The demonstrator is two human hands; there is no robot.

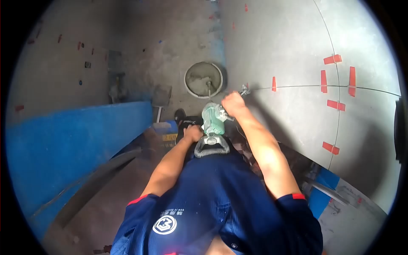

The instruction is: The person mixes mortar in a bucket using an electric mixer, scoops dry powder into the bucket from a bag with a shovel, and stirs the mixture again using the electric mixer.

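A green power mixer (213, 120) with a grey rear handle is held upright against the front of my body. Its shaft reaches into a round bucket (191, 87) of grey wet mix. My right hand (233, 103) is closed round the side handle on the mixer's right. On the other side my left hand (194, 133) is closed against the mixer's body; what its fingers grip exactly is partly hidden.
A tiled wall (293, 46) with red levelling wedges (274, 83) rises close on the right. At left stands a blue-coated low wall (85, 144). My shoe (180, 115) is below the bucket, near a yellow-labelled package (169, 137).
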